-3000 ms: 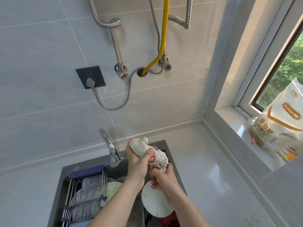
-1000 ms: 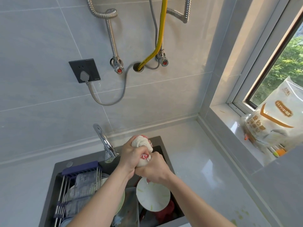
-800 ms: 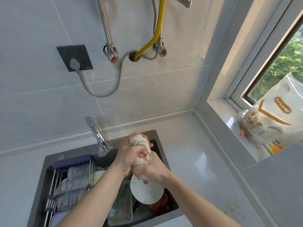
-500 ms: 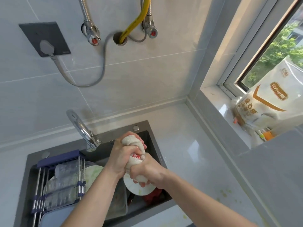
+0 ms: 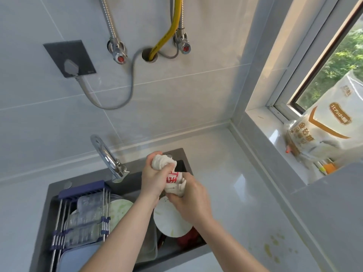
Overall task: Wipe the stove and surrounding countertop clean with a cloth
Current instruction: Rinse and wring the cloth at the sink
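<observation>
A grey tiled wall (image 5: 176, 107) is seen beyond the hands, carrying a dark socket plate (image 5: 69, 58) with a grey plug, two chrome valves with red caps, and a yellow hose (image 5: 169, 30) entering a hole. A pale glossy worktop (image 5: 231, 183) extends to the right of the hands, with yellowish-green spots (image 5: 273, 246) seen near the right forearm. A window sill (image 5: 273, 132) is found farther right, where a white and orange bag (image 5: 326, 132) is leant against the window. A dark sink (image 5: 125, 185) lies directly beneath the hands. To the left of the left forearm, a blue and steel drying rack (image 5: 82, 213) is laid across the sink, with clear containers on it. A white plate (image 5: 170, 222) smeared with green is seen under the right wrist, beside a second plate (image 5: 119, 211) under the left forearm. A chrome tap (image 5: 107, 156) is angled just left of the left hand.

A white cloth (image 5: 172, 179) with red markings is held twisted above the sink. Its upper end is gripped by the left hand (image 5: 155, 179), fingers curled tightly round it. Its lower end is gripped by the right hand (image 5: 188, 199), likewise curled round it. The hands are set close together, nearly touching.
</observation>
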